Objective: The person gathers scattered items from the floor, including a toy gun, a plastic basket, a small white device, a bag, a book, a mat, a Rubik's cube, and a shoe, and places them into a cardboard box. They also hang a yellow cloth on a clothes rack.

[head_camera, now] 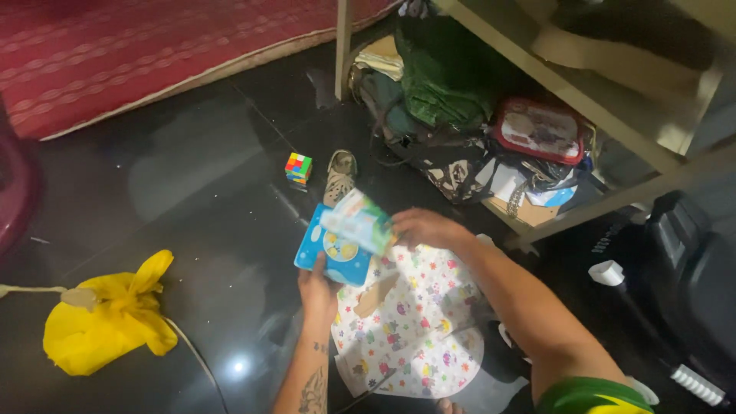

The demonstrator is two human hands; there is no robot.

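Item: 2 thin packets held over the dark floor.
- Left hand (320,287): closed on the blue packet (333,257) from below.
- Right hand (425,228): grips the lighter packet (360,221), overlapping it.
- Risk: the overlapping packets probably slip onto the patterned cloth (410,330) if either hold loosens.

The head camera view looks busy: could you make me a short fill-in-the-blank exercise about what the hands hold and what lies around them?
1. The left hand holds a flat packet whose main colour is ____.
2. The right hand grips a second, paler packet that lies ____ the first one.
3. Left of the sandal on the dark floor stands a small, many-coloured puzzle ____.
4. The crumpled bag at far left is ____.

Missing words: blue; on top of; cube; yellow
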